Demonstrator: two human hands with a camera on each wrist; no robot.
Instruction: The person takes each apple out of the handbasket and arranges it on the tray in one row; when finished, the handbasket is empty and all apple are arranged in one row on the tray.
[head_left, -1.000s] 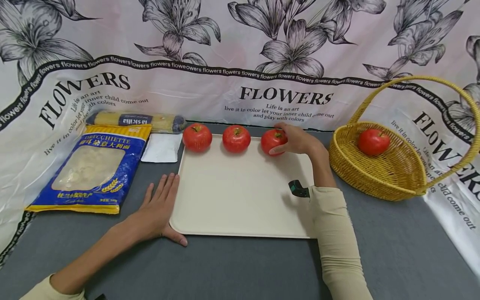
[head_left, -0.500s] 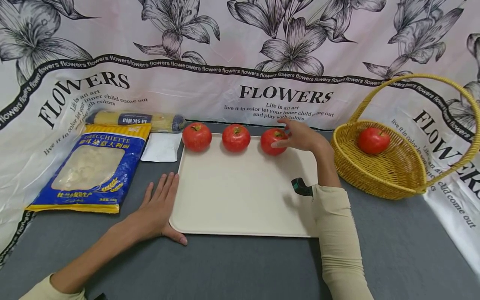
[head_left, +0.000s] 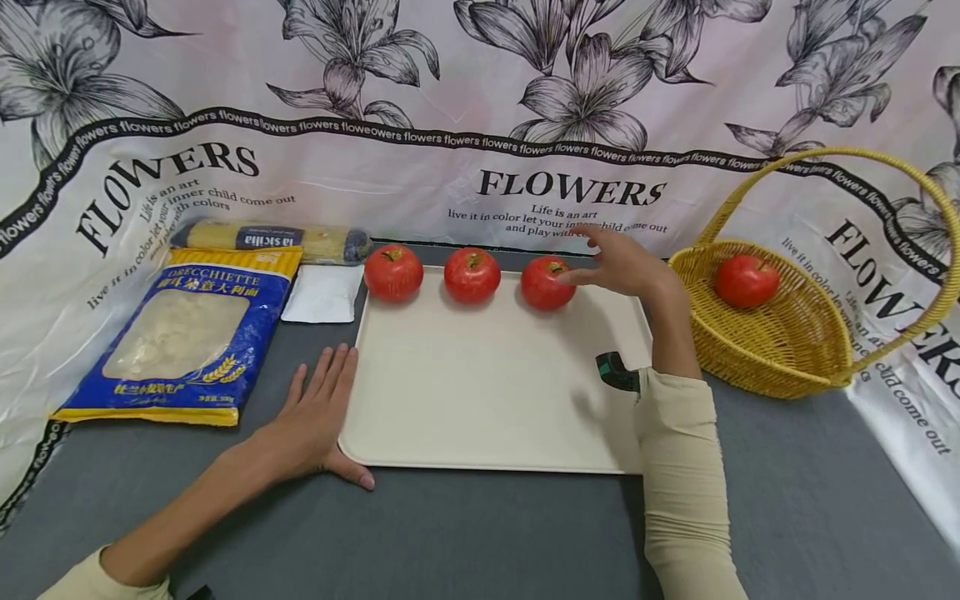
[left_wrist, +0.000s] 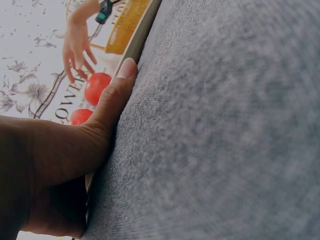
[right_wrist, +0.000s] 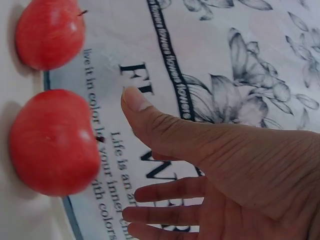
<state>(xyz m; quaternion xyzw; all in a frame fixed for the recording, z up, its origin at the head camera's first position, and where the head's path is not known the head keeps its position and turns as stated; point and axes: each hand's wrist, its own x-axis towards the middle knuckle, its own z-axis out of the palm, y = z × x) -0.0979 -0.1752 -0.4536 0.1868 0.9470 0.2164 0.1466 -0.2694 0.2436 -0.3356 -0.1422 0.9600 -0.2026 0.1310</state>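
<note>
Three red apples stand in a row along the far edge of a cream tray (head_left: 487, 392): a left apple (head_left: 393, 273), a middle apple (head_left: 472, 276) and a right apple (head_left: 546, 283). My right hand (head_left: 618, 265) is just right of the right apple, fingers spread, holding nothing; the right wrist view shows a gap between its thumb and that apple (right_wrist: 55, 142). Flat at the tray's near left corner rests my left hand (head_left: 315, 421), its fingers along the left edge and its thumb (left_wrist: 115, 95) by the front edge.
A yellow wicker basket (head_left: 757, 358) with a tall handle stands at the right, one apple (head_left: 747, 282) inside. To the left lie a blue orecchiette bag (head_left: 180, 333), a long pasta pack (head_left: 277, 242) and a white packet (head_left: 321, 294). A flowered cloth hangs behind.
My right hand has let go of the right apple and drawn back to the right, its fingers opening. The apples and my left hand have stayed in place.
</note>
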